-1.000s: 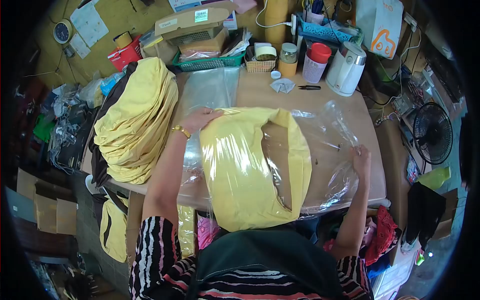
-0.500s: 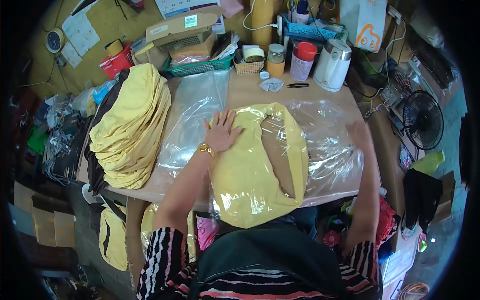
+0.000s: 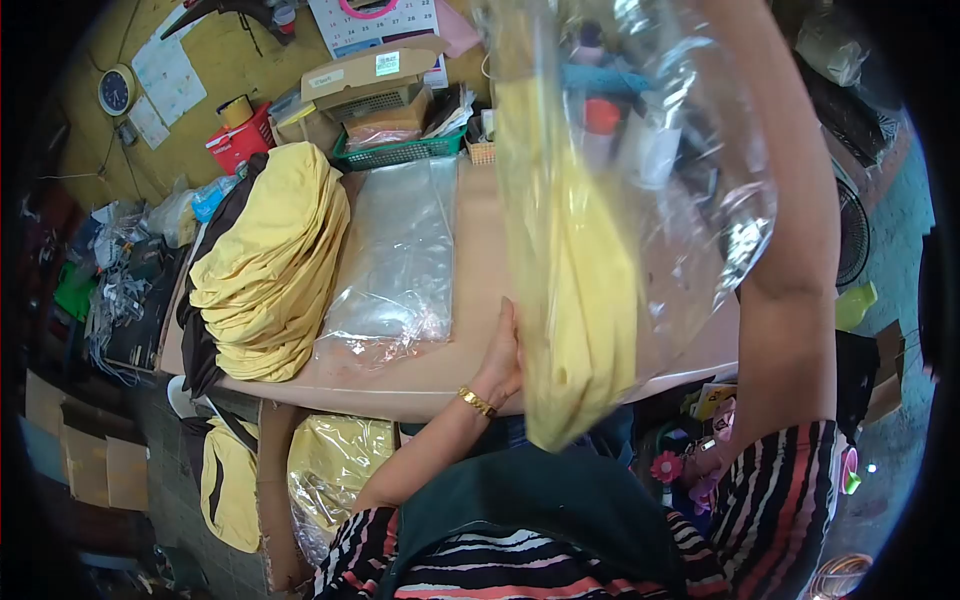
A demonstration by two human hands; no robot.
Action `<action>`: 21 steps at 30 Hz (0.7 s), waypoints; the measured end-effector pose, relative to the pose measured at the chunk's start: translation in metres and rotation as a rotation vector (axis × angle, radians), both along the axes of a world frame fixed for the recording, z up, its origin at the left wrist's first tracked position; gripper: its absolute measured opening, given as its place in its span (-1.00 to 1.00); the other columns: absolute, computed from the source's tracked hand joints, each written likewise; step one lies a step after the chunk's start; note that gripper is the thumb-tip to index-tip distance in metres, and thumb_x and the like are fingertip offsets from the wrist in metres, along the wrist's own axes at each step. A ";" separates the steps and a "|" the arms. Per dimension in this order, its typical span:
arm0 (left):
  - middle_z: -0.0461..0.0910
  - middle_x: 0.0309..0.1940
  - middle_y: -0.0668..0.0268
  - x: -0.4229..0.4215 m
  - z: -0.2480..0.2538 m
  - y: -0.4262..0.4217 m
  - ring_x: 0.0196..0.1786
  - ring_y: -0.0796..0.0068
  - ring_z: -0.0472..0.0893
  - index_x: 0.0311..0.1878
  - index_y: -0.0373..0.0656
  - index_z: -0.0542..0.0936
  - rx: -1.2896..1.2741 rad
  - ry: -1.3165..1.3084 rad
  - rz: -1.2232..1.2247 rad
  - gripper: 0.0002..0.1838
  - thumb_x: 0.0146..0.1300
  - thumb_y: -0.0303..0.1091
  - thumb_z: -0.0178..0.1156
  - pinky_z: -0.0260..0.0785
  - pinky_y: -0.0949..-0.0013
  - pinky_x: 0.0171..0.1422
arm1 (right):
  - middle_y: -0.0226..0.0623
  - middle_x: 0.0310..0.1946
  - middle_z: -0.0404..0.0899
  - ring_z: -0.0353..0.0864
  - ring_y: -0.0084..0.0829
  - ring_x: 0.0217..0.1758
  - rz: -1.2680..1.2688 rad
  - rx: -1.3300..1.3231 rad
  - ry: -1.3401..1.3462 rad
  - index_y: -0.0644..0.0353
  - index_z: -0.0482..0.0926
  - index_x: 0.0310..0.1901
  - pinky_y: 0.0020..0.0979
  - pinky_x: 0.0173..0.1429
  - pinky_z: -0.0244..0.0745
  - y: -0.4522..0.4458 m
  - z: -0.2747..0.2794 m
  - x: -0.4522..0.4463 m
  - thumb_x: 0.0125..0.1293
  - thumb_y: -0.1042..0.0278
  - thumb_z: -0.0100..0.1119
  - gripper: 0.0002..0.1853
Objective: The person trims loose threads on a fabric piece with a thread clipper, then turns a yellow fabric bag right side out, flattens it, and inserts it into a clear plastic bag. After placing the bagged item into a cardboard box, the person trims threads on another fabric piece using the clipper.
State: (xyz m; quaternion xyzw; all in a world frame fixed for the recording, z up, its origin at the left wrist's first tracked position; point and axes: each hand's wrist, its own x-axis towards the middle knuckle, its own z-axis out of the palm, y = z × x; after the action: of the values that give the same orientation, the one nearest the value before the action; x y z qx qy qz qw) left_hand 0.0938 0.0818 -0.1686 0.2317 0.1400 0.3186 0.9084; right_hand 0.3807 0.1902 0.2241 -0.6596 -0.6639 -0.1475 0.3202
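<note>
Worn camera, viewed from my station. The yellow cloth piece [image 3: 580,290] is inside a clear plastic bag [image 3: 690,230], upright in front of the person, its foot at the table's near edge. The right forearm [image 3: 795,310] is raised alongside; the right hand lies beyond the upper frame, so I cannot tell its grip. I judge the bag is held high from there, letting the cloth hang lengthwise. The left hand [image 3: 503,360] is at the bag's lower left side, thumb pointing up, probably steadying it; the bag hides the other fingers, so I cannot tell whether they close on anything.

Left of the bag, flat clear plastic sleeves [image 3: 395,250] lie on the brown tabletop [image 3: 478,230], I think for easy reach. The yellow cloth pile [image 3: 270,270] stands beyond them, with dark brown cloth [image 3: 200,345] along its outer side. Below the table edge, a plastic-wrapped yellow bundle [image 3: 345,460] lies beside a cardboard panel [image 3: 280,450].

Materials: the cloth looks matt and pliable, hanging in long soft folds and narrowing downward. The film is thin, glossy and creased, with a bulging right edge. The pile is rounded, with stacked, rippled folds.
</note>
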 end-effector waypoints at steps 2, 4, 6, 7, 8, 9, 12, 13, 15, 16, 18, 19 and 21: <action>0.33 0.36 0.18 -0.024 0.042 0.001 0.36 0.32 0.38 0.49 -0.16 0.12 0.103 0.127 0.102 -0.29 0.49 0.18 -0.22 0.30 0.20 0.40 | -0.09 -0.17 0.61 0.58 -0.19 -0.11 -0.136 0.024 -0.167 0.23 0.58 -0.03 -0.20 -0.01 0.45 -0.003 0.013 0.021 0.33 0.18 0.07 -0.67; 0.31 0.38 0.12 -0.058 0.066 0.021 0.33 0.25 0.43 0.47 -0.20 0.14 0.366 0.532 0.409 -0.31 0.48 0.10 -0.12 0.36 0.20 0.35 | -0.05 -0.16 0.60 0.59 -0.13 -0.10 -0.301 0.017 -0.365 0.23 0.57 -0.01 -0.17 -0.01 0.45 -0.014 0.018 0.054 0.34 0.16 0.05 -0.66; 0.27 0.40 0.02 -0.111 0.063 0.053 0.30 0.16 0.46 0.46 -0.19 0.17 0.860 0.972 0.810 -0.33 0.44 -0.02 0.04 0.40 0.18 0.29 | -0.01 -0.16 0.60 0.59 -0.08 -0.10 -0.466 -0.073 -0.604 0.23 0.56 0.00 -0.13 -0.01 0.45 -0.039 0.002 0.093 0.34 0.14 0.03 -0.64; 0.25 0.41 -0.05 -0.137 0.052 0.067 0.29 0.12 0.46 0.46 -0.17 0.18 1.206 1.124 0.993 -0.32 0.40 -0.09 0.12 0.42 0.17 0.26 | 0.01 -0.16 0.59 0.59 -0.05 -0.09 -0.499 -0.136 -0.672 0.23 0.55 0.01 -0.12 -0.01 0.45 -0.053 -0.025 0.109 0.35 0.14 0.02 -0.63; 0.25 0.41 -0.05 -0.150 0.058 0.062 0.29 0.12 0.46 0.46 -0.17 0.18 1.196 1.129 1.001 -0.32 0.40 -0.09 0.12 0.42 0.17 0.26 | 0.03 -0.16 0.59 0.59 -0.02 -0.09 -0.502 -0.191 -0.680 0.22 0.55 0.02 -0.10 -0.01 0.45 -0.071 -0.066 0.117 0.35 0.13 0.01 -0.63; 0.29 0.35 -0.08 -0.162 0.070 0.049 0.28 0.09 0.45 0.42 -0.18 0.24 1.167 1.280 0.724 -0.34 0.34 -0.13 0.19 0.44 0.16 0.20 | 0.03 -0.20 0.60 0.60 0.00 -0.13 -0.465 -0.179 -0.589 0.23 0.55 -0.02 -0.08 -0.05 0.46 -0.090 -0.121 0.129 0.33 0.14 0.04 -0.65; 0.42 0.15 -0.08 -0.166 0.088 0.024 0.16 0.04 0.48 0.25 -0.22 0.39 1.308 1.730 0.347 -0.45 0.22 -0.24 0.26 0.45 0.16 0.07 | 0.04 -0.32 0.61 0.62 0.06 -0.24 -0.243 -0.207 -0.132 0.24 0.57 -0.14 -0.02 -0.18 0.49 -0.153 -0.365 0.125 0.29 0.16 0.13 -0.70; 0.50 0.00 -0.04 -0.164 0.089 0.021 0.06 0.02 0.52 0.12 -0.26 0.48 1.518 2.043 0.189 -0.54 0.17 -0.29 0.26 0.46 0.15 -0.01 | 0.04 -0.36 0.62 0.62 0.08 -0.28 -0.230 -0.233 -0.062 0.25 0.57 -0.17 0.00 -0.22 0.50 -0.171 -0.422 0.113 0.27 0.17 0.16 -0.72; 0.50 -0.20 0.05 -0.159 0.080 0.031 -0.11 0.08 0.54 -0.14 -0.27 0.54 1.735 2.117 0.392 -0.74 0.10 -0.40 0.23 0.45 0.11 -0.13 | 0.05 -0.47 0.58 0.61 0.12 -0.36 -0.326 -0.297 0.086 0.24 0.52 -0.23 0.00 -0.30 0.45 -0.193 -0.413 0.047 0.28 0.23 0.16 -0.77; 0.50 -0.17 0.03 -0.147 0.086 0.038 -0.10 0.08 0.54 -0.17 -0.27 0.55 1.681 2.007 0.336 -0.78 0.10 -0.44 0.21 0.44 0.07 -0.09 | 0.06 -0.49 0.56 0.59 0.13 -0.35 -0.352 -0.286 0.133 0.25 0.50 -0.25 0.00 -0.31 0.42 -0.197 -0.412 0.036 0.27 0.25 0.18 -0.78; 0.49 -0.11 0.01 -0.126 0.086 0.068 -0.03 0.06 0.52 -0.20 -0.28 0.55 1.666 1.883 0.267 -0.82 0.10 -0.48 0.18 0.42 -0.02 -0.02 | 0.04 -0.49 0.57 0.59 0.13 -0.36 -0.356 -0.266 0.172 0.23 0.49 -0.28 0.01 -0.30 0.44 -0.195 -0.404 0.029 0.28 0.25 0.17 -0.79; 0.48 -0.08 0.01 -0.116 0.073 0.095 0.03 0.05 0.51 -0.20 -0.28 0.56 1.709 1.869 0.257 -0.82 0.10 -0.49 0.17 0.40 -0.06 0.03 | 0.02 -0.49 0.59 0.60 0.14 -0.37 -0.368 -0.239 0.210 0.21 0.48 -0.31 0.02 -0.29 0.45 -0.195 -0.403 0.028 0.28 0.25 0.16 -0.81; 0.52 -0.08 0.04 -0.104 0.047 0.152 0.07 0.02 0.51 -0.24 -0.26 0.57 1.719 1.728 0.679 -0.84 0.11 -0.42 0.21 0.37 -0.10 0.07 | 0.01 -0.50 0.58 0.60 0.12 -0.37 -0.369 -0.237 0.194 0.22 0.48 -0.32 0.01 -0.30 0.44 -0.192 -0.407 0.034 0.27 0.26 0.18 -0.81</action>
State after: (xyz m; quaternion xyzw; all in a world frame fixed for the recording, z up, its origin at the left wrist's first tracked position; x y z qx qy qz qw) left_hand -0.0107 0.2341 -0.1213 0.8299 0.4867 0.2682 -0.0492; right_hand 0.4149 -0.0019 -0.1831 -0.8138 -0.5109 -0.0605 0.2703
